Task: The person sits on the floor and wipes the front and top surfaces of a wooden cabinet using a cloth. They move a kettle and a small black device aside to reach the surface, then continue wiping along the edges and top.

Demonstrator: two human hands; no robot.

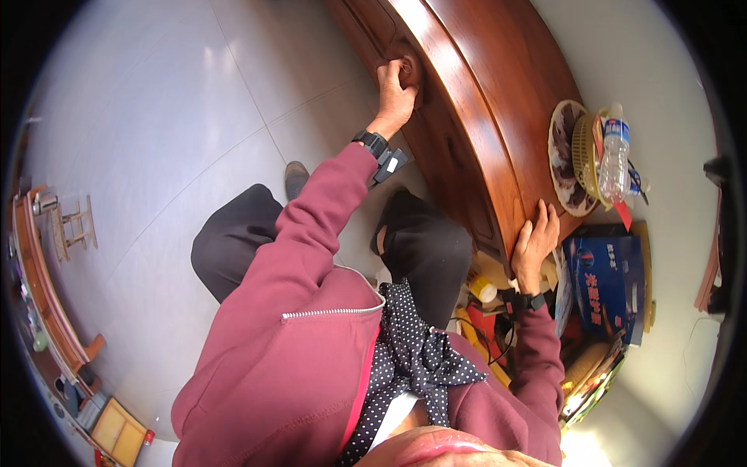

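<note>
A glossy reddish-brown wooden cabinet (496,99) runs before me, with drawer fronts along its side. My left hand (397,96) is at the far drawer front (373,29), its fingers bent beside a small ring-like thing (405,65), perhaps a pull. The fingertips are partly hidden, so I cannot tell whether they grip it. My right hand (534,245) rests on the near end of the cabinet top with fingers spread, holding nothing. Close past its fingertips lies a patterned oval plate (561,125), bearing a yellowish plastic basket (582,140) and a clear plastic bottle (614,163).
A blue printed box (604,280) stands between the cabinet end and the wall (659,362). Below my right arm are a yellow-labelled container (482,289), cables and mixed items. Across the tiled floor (175,117) stand a small wooden stool (73,227) and wooden furniture (49,292).
</note>
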